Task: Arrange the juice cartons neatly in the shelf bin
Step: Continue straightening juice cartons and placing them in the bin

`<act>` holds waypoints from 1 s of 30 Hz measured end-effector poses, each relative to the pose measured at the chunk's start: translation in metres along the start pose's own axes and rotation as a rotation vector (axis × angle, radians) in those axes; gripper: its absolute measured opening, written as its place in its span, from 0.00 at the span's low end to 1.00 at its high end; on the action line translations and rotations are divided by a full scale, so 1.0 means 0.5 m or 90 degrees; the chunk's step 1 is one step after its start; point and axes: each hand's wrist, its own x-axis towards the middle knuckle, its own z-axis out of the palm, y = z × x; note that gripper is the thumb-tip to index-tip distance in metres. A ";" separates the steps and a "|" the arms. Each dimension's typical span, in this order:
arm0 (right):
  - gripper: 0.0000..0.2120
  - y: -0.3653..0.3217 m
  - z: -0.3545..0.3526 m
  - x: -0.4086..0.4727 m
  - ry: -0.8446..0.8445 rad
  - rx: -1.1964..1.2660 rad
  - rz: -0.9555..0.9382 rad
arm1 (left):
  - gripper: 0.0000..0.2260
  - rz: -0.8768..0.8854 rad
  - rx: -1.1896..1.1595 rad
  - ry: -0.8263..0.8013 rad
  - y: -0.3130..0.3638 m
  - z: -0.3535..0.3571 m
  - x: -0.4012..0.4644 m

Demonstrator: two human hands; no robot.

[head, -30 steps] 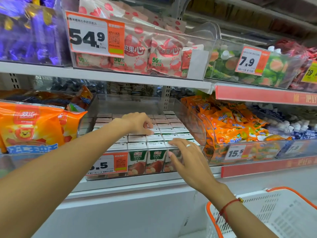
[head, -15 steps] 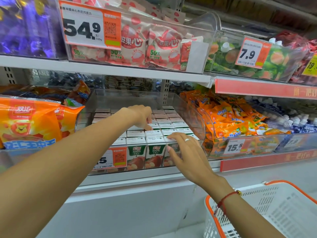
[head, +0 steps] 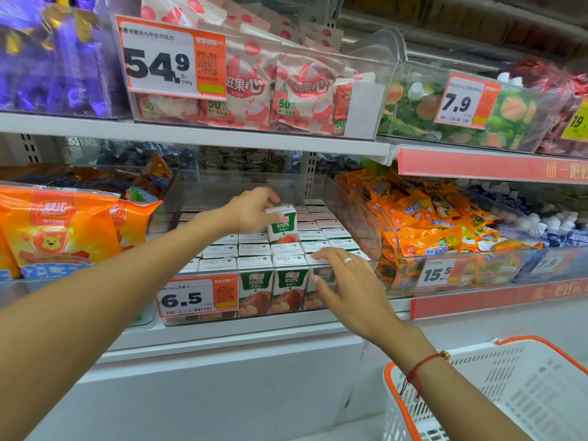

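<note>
A clear shelf bin (head: 359, 202) on the middle shelf holds several rows of small green-and-white apple juice cartons (head: 254, 249) standing upright. My left hand (head: 251, 210) reaches deep into the bin and grips one juice carton (head: 283, 226) by its top, raised above the rows. At the bin's front right corner, my right hand (head: 353, 291) rests with fingers spread on the tops and fronts of the front cartons, a ring on one finger.
An orange 6.5 price tag (head: 197, 296) covers the bin's front left. Orange snack bags (head: 57, 227) fill the left bin, orange candy packs (head: 423, 221) the right one. A white basket with orange rim (head: 496, 393) stands at the lower right. Another shelf hangs close above.
My left hand has closed on one carton and pulled it up out of the rows. My right hand has stayed at the front right cartons.
</note>
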 end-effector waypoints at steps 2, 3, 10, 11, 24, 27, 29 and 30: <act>0.15 -0.004 -0.001 0.000 -0.004 0.001 0.005 | 0.21 0.044 -0.026 0.131 0.004 0.011 -0.030; 0.16 -0.006 -0.002 -0.001 -0.009 0.000 0.010 | 0.20 0.066 -0.058 0.202 0.007 0.012 -0.045; 0.19 -0.069 -0.029 -0.010 -0.011 0.161 0.048 | 0.18 0.070 -0.359 0.314 0.027 -0.017 -0.181; 0.19 -0.096 -0.037 -0.013 -0.024 0.265 0.067 | 0.17 0.044 -0.416 0.300 0.023 -0.013 -0.206; 0.08 -0.221 -0.006 -0.036 -0.168 0.654 0.227 | 0.23 -0.227 -0.679 0.078 -0.035 0.058 -0.366; 0.12 -0.231 -0.006 -0.027 -0.135 0.702 0.299 | 0.18 -0.201 -0.635 0.005 -0.049 0.068 -0.371; 0.11 -0.234 -0.010 -0.023 -0.123 0.715 0.313 | 0.14 -0.178 -0.661 0.006 -0.051 0.067 -0.373; 0.10 -0.235 -0.011 -0.024 -0.122 0.715 0.310 | 0.13 -0.178 -0.677 0.011 -0.052 0.065 -0.373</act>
